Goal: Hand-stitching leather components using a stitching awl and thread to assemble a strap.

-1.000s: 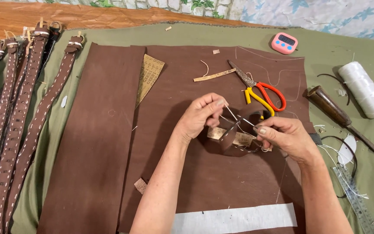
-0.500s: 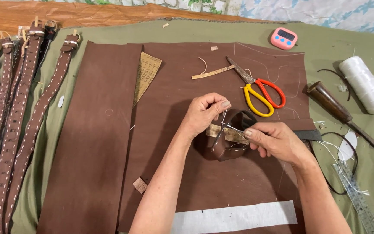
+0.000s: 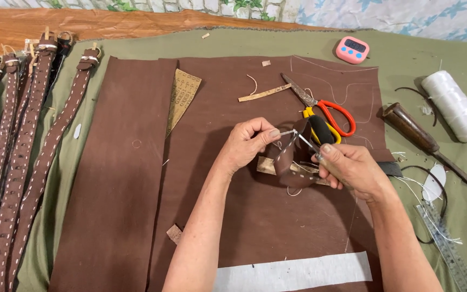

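Far left edge of the table [image 3: 406, 59]: row of brown stitched belts [image 3: 22, 162] lying side by side, buckles toward the far edge. Green cloth covers the table.

Next right: long brown leather panel [image 3: 114, 173], then a bigger brown leather sheet [image 3: 266, 227] overlapping it. A tan patterned wedge [image 3: 182, 97] pokes out between the two near the far edge. Small tan scrap [image 3: 174, 233] on the sheet near the left forearm. White strip [image 3: 293, 272] across the sheet's near edge.

Centre of the sheet: left hand [image 3: 247, 143], fingers pinched together on a white thread [image 3: 286, 131], just beside the top of a curled brown leather strap [image 3: 295, 157]. Strap stands bent between both hands, above a tan strip [image 3: 268, 166] lying on the sheet. Right hand [image 3: 352, 170] closed on a thin metal tool [image 3: 306, 143], tip at the strap; touching or not, can't tell.

Behind the hands: scissors [image 3: 325, 111] with red and yellow handles, a thin tan sliver [image 3: 264, 93] to their left.

Far right area: pink timer [image 3: 352, 50] near the far edge, wooden-handled awl [image 3: 422, 138], white thread spool [image 3: 455, 105], clear ruler [image 3: 444, 238] at the near right corner.
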